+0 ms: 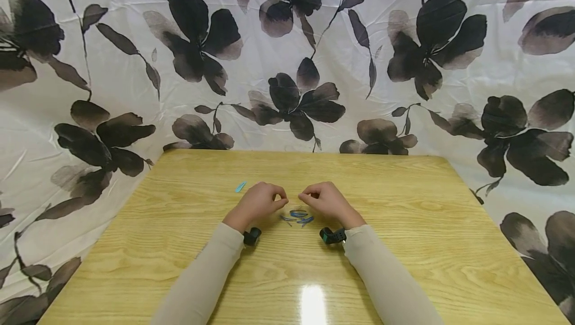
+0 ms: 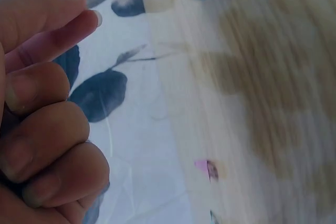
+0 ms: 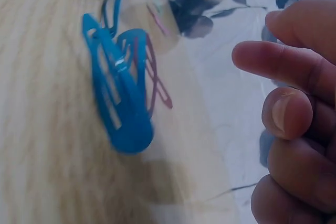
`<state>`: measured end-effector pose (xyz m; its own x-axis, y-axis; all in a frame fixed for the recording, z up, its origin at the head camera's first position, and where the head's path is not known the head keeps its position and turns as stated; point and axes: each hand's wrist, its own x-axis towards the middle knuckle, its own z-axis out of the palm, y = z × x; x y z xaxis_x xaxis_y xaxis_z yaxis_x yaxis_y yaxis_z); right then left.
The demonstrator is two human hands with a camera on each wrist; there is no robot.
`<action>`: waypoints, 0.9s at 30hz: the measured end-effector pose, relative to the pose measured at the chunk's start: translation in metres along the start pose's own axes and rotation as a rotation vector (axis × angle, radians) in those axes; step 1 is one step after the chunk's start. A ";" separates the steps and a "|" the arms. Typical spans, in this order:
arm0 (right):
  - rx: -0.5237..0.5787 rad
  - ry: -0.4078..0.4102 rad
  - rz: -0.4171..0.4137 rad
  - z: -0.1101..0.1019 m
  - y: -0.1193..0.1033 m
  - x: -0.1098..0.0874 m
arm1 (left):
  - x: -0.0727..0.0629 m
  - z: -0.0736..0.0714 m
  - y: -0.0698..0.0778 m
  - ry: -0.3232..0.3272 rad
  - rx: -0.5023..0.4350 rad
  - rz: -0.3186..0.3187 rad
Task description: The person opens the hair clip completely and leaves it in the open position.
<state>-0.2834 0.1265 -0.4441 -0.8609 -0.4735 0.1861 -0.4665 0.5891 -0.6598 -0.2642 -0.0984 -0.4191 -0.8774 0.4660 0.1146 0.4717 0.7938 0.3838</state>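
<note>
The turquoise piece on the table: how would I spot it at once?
Start with the wood-grained table in the head view, then find the left hand. Just beyond it, slightly to the left, lies the small turquoise piece. Unlike the blue hair clips clustered between the wrists, it lies alone.

Pale floral backdrop (image 1: 251, 83), seemingly cloth; glossy wood-grain table (image 1: 296, 262).

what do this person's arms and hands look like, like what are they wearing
Long, plain beige sleeves cover both arms: the left sleeve and right sleeve end near the wrists. The left hand and right hand are ungloved. A small black device sits at the left wrist; a black one with a green patch sits at the right.
</note>
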 end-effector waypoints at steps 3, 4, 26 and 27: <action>-0.014 -0.012 -0.011 0.000 -0.005 0.009 | 0.000 -0.004 -0.006 0.017 0.011 -0.029; -0.020 -0.019 -0.015 0.001 -0.007 0.012 | -0.001 -0.005 -0.008 0.026 0.012 -0.035; -0.067 -0.146 0.000 0.017 -0.026 0.072 | -0.010 -0.020 -0.054 0.087 -0.024 -0.179; -0.071 -0.149 0.002 0.017 -0.026 0.073 | -0.009 -0.020 -0.057 0.089 -0.021 -0.184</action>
<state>-0.3309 0.0648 -0.4257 -0.8246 -0.5613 0.0712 -0.4829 0.6326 -0.6056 -0.2843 -0.1555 -0.4237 -0.9535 0.2762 0.1209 0.3012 0.8536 0.4251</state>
